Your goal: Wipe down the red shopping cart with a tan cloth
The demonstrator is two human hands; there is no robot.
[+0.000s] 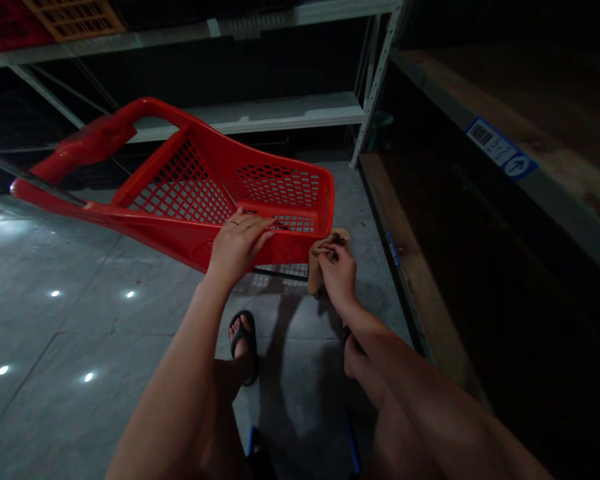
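A red plastic shopping cart (280, 160) with perforated sides stands in front of me, its handle toward the left. On its near rim rests my left hand (240, 240), fingers stretched out flat over the edge, a dark ring on one finger. My right hand (337, 267) is closed on a brown cloth (317, 270) at the cart's front right corner. The cloth hangs down beside the corner, bunched at the top where my fingers pinch it. Whether the cloth touches the cart there I cannot tell.
Behind the cart runs a white metal rack (280, 115). Dark shelving with wooden boards (485, 100) fills the right side, with a blue shelf label (501, 148) on its edge. Grey tiled floor (80, 333) lies at left. An orange crate (77, 20) sits upper left.
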